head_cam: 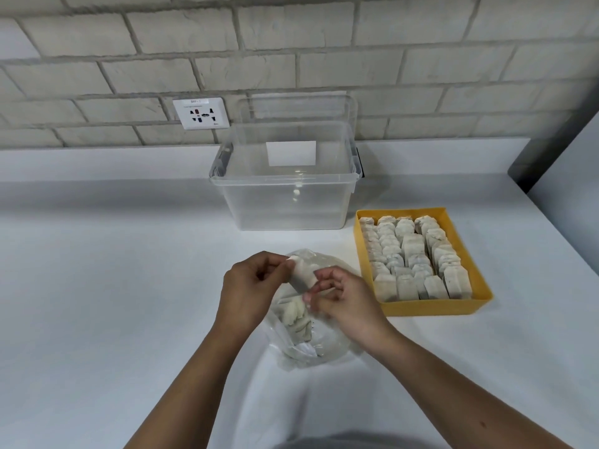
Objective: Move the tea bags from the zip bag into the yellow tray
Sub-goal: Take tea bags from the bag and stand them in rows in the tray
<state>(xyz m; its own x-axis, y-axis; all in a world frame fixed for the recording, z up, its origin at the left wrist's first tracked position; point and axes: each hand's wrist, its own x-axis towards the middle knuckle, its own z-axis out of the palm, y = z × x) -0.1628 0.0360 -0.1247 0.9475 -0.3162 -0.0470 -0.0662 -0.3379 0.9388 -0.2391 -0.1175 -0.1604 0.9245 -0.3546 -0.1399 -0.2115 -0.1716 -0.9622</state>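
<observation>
- The zip bag (pixel 311 341) is laid flat on the white bench (pixel 129 270), near and central, just left of the yellow tray (pixel 431 307). Each transfer is therefore judged to be a short move to the right.
- One tea bag (pixel 302 274) is held above the zip bag's far end, between both hands. It has not yet reached the tray.
- The left hand (pixel 248 288) has its grip pinched on the far, upper end of that tea bag, with thumb and fingers curled round it.
- The right hand (pixel 345 298) has its grip curled at the near, lower end. The same tea bag appears to be pinched there, though whether some bag film is caught too cannot be told.
- More tea bags (pixel 296 314) are seen through the clear film inside the zip bag, so part of the task is judged to remain.
- The tray is already packed with rows of tea bags (pixel 415 257) stood on edge, presumably to save room. Little space is left, so the held one would likely have to be slotted in upright.
- A clear storage box (pixel 285 196) stands at the far side of the bench, and a wall socket (pixel 201 113) is set in the brick wall. Neither is involved.
</observation>
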